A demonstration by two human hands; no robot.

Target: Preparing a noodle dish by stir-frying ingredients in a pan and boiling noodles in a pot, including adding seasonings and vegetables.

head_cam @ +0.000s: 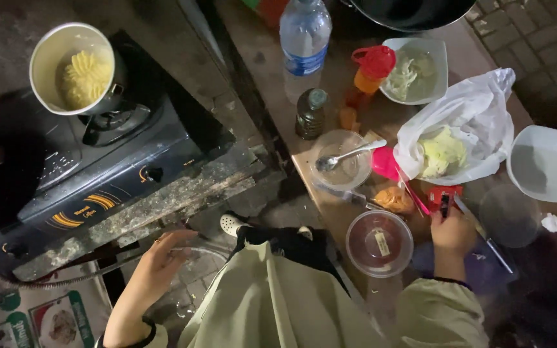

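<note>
My right hand (452, 233) rests on the worktop (262, 58), fingers curled down around something small and dark beside a red packet (444, 193); I cannot tell exactly what it pinches. Just left of it sits a clear round tub with a red lid (379, 243), and beyond that a clear bowl with a spoon (342, 158) in it. Further out lie a white plastic bag of pale cabbage (449, 138), a white bowl (547, 162) and a water bottle (304, 45). My left hand (162, 261) hangs low, well apart, fingers loosely spread on the rim of a clear glass bowl (195, 270). Beyond it a gas stove (98, 167) carries a pot of noodles (75, 69).
</note>
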